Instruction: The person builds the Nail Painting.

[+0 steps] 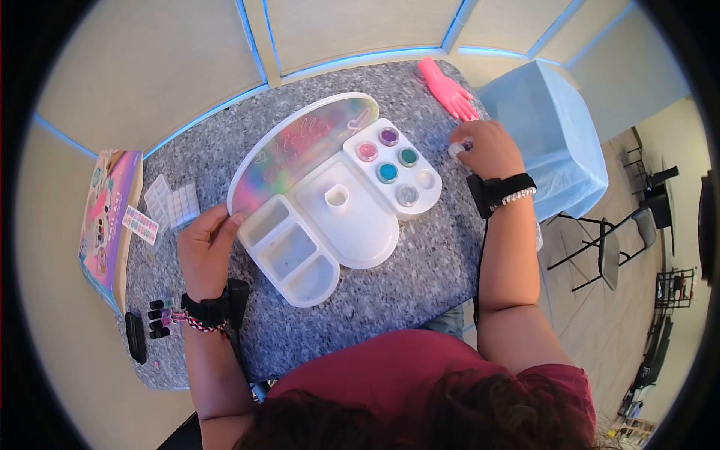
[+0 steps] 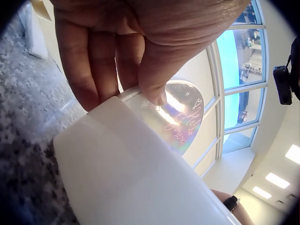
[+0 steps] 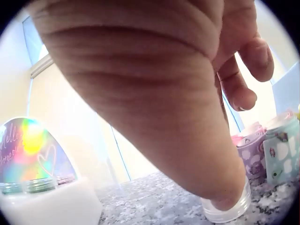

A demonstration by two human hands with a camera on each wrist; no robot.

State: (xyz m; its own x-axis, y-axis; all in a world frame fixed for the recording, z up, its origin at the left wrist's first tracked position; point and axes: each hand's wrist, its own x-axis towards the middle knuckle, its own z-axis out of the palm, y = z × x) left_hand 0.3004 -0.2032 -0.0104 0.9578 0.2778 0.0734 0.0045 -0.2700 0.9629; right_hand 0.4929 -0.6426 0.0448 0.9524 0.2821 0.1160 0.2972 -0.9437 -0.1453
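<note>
Clear pot at right hand's fingers — touching (left hand pinches rainbow panel).

Tray: white plastic, smooth, glossy. Backboard: iridescent, reflective surface. Small jar: clear, glossy plastic. Tabletop: speckled, stone-look. Shirt: matt cloth. Toy hand: smooth pink plastic.

Five pots in white organizer

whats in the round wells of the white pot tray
Five pots: purple, pink, green, blue and silver. A sixth well looks empty. What lies under the pots is covered.
</note>
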